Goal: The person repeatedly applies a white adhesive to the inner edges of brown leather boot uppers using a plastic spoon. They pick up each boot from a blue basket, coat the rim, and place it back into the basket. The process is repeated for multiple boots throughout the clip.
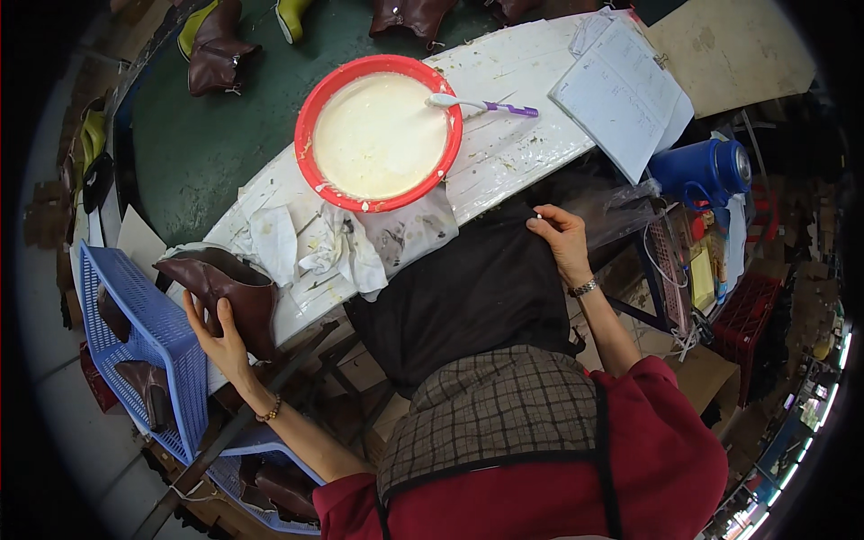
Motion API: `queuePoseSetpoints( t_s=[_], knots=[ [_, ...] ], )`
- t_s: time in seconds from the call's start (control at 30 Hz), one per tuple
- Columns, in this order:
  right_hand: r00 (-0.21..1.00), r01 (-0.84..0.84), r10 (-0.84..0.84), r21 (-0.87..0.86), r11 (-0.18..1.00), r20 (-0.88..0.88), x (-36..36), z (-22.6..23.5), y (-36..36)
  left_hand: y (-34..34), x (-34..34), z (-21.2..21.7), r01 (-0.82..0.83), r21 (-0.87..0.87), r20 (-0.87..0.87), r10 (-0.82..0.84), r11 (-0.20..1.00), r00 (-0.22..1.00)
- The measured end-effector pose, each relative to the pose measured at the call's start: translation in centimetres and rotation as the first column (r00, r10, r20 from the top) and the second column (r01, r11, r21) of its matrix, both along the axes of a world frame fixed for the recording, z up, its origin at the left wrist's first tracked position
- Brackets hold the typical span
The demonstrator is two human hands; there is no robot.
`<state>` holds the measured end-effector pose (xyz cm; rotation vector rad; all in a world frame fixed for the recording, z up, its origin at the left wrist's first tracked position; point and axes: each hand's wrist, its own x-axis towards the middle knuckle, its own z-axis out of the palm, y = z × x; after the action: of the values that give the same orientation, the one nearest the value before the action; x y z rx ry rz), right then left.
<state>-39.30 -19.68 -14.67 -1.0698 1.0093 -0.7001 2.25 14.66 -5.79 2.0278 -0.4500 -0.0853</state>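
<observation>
A brown leather boot upper (236, 292) lies at the left end of the white work board. My left hand (219, 340) grips its near side, thumb and fingers set apart on the leather. My right hand (565, 241) is pinched closed over the far right corner of the black cloth (468, 301) across my lap; a tiny white speck shows at its fingertips, too small to name. Between the hands and farther off stands a red basin (304, 135) of cream-coloured liquid. A white-and-purple toothbrush (490, 106) rests over its right rim.
Crumpled white cloths (337, 252) lie before the basin on the white board (522, 67). Blue plastic baskets (184, 387) with leather pieces stand at left. Brown boots (216, 54) sit on the green surface (193, 148). An open notebook (621, 85) and blue flask (693, 171) are at right.
</observation>
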Motion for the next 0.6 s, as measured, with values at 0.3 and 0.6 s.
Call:
queuePoseSetpoints(
  t_s=[0.3, 0.6],
  knots=[
    [0.981, -0.091, 0.072, -0.099, 0.991, -0.180, -0.4, -0.8, -0.5, -11.6, -17.2, 5.3, 0.612, 0.123, -0.039, -0.612, 0.781, 0.790],
    [0.996, 0.075, -0.075, -0.005, 0.997, -0.046, -0.5, -1.9, 0.0, -21.5, -24.2, -10.1, 0.889, 0.073, -0.115, -0.882, 0.451, 0.457]
  ],
)
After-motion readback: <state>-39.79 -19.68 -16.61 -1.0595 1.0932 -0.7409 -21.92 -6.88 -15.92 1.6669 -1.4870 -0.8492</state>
